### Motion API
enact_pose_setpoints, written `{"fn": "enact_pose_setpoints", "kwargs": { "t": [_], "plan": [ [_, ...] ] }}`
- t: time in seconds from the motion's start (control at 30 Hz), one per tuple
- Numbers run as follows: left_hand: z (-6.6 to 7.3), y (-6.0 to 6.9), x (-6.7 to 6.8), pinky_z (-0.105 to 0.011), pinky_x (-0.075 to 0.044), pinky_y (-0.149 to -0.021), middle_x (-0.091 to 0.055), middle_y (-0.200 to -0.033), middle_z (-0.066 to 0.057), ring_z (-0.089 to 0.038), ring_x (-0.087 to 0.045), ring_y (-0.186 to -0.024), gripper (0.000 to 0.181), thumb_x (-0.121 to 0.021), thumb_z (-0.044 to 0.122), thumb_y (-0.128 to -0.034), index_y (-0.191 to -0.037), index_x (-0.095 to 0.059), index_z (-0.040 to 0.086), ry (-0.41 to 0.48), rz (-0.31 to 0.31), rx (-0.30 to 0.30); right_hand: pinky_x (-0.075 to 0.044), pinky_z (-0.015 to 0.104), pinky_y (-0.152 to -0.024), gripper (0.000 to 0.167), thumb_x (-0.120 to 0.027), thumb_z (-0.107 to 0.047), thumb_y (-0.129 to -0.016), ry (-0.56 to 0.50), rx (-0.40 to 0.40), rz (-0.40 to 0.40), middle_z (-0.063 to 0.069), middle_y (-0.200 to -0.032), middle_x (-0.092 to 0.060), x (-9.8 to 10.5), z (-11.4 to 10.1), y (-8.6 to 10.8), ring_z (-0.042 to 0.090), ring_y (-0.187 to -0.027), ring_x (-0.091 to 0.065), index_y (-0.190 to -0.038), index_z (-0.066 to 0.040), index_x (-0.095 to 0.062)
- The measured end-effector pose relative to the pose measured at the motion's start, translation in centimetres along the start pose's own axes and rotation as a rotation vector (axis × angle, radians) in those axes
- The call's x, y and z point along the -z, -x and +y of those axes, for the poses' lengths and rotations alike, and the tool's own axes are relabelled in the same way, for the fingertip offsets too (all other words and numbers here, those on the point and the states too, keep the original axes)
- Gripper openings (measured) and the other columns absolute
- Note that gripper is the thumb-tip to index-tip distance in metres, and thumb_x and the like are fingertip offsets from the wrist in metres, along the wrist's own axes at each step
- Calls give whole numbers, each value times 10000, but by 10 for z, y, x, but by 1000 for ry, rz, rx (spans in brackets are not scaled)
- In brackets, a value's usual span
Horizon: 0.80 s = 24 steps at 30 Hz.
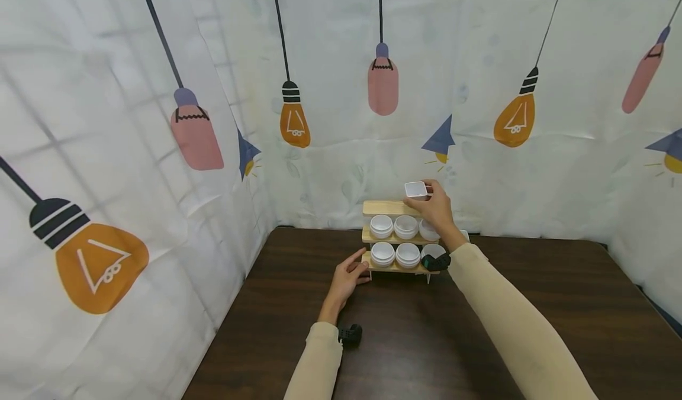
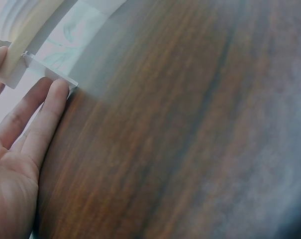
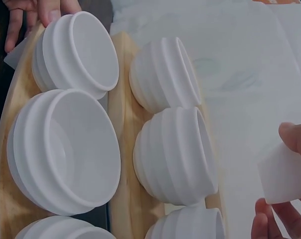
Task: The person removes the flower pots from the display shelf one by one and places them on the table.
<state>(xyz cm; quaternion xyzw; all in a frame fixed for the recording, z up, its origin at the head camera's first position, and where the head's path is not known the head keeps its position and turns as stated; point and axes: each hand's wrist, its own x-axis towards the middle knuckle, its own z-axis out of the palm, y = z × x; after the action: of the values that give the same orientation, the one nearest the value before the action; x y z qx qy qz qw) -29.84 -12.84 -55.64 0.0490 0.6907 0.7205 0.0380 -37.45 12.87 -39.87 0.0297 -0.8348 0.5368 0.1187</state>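
- At far centre, right hand [image 1: 438, 209] pinches square white container [image 1: 416, 190] near top of tiered wooden rack [image 1: 389, 208].
- Rack's left end: left hand [image 1: 345, 280], fingers nearly straight, touching.

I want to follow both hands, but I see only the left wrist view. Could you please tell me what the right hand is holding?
Observer: The right hand holds a small white square container.
Operator: Thank you. Are there other containers close to it?
Observer: Yes, six round white bowls show on the wooden rack, three on each of the two lower tiers.
Operator: And what is behind?
Observer: A pale backdrop printed with hanging lamps.
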Motion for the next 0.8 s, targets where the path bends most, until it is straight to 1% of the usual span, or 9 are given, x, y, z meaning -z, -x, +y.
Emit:
{"fn": "enact_pose_setpoints", "kwargs": {
  "t": [0.1,0.23,0.4,0.5,0.63,0.73,0.8],
  "plan": [
    [1,0,-1,-394,-645,-910,-714,-1129,-110,-290,-685,-1111,473,-647,214,-1024,-1488,-558,203,-3,0,-5,-547,519,-1032,781,-814,-271,-886,5,5,-5,228,-1453,-513,2,0,2,395,-1256,-559,-1522,-60,-412],
    [2,1,-1,-392,-646,-906,-712,-1141,-129,-334,-678,-1131,475,-642,211,-1028,-1494,-550,191,-8,0,-9,-540,508,-1038,766,-806,-278,-896,6,-5,-6,221,-1461,-500,3,-1,6,390,-1257,-548,-1520,-70,-414],
    [1,0,-1,-381,-646,-903,-712,-1134,-105,-359,-670,-1150,472,-643,215,-1027,-1491,-555,209,-10,0,-7,-545,459,-976,758,-802,-301,-900,14,-6,1,218,-1443,-501,7,2,11,374,-1219,-553,-1516,-79,-419],
    [0,0,-1,-380,-647,-902,-714,-1118,-94,-369,-670,-1150,469,-649,215,-1024,-1484,-563,212,-2,4,-3,-540,455,-955,757,-805,-302,-899,15,-4,3,214,-1426,-508,9,3,14,372,-1196,-556,-1514,-80,-424],
    [-1,-1,-1,-400,-645,-909,-710,-1131,-124,-400,-662,-1158,474,-642,206,-1028,-1493,-553,182,0,3,-10,-532,467,-978,755,-806,-301,-900,14,-9,6,204,-1416,-508,13,5,17,367,-1198,-552,-1513,-81,-423],
    [-1,-1,-1,-416,-643,-916,-704,-1151,-149,-387,-667,-1150,480,-636,202,-1032,-1501,-541,164,-2,-2,-16,-529,473,-993,754,-806,-292,-898,17,-3,14,213,-1409,-512,16,5,18,372,-1201,-552,-1508,-69,-424],
    [-1,0,-1,-412,-644,-912,-704,-1149,-142,-343,-680,-1125,477,-638,200,-1031,-1498,-546,171,2,-2,-13,-530,477,-992,749,-813,-280,-891,12,3,22,220,-1402,-516,17,5,19,380,-1197,-554,-1499,-63,-434]
  ]
}}
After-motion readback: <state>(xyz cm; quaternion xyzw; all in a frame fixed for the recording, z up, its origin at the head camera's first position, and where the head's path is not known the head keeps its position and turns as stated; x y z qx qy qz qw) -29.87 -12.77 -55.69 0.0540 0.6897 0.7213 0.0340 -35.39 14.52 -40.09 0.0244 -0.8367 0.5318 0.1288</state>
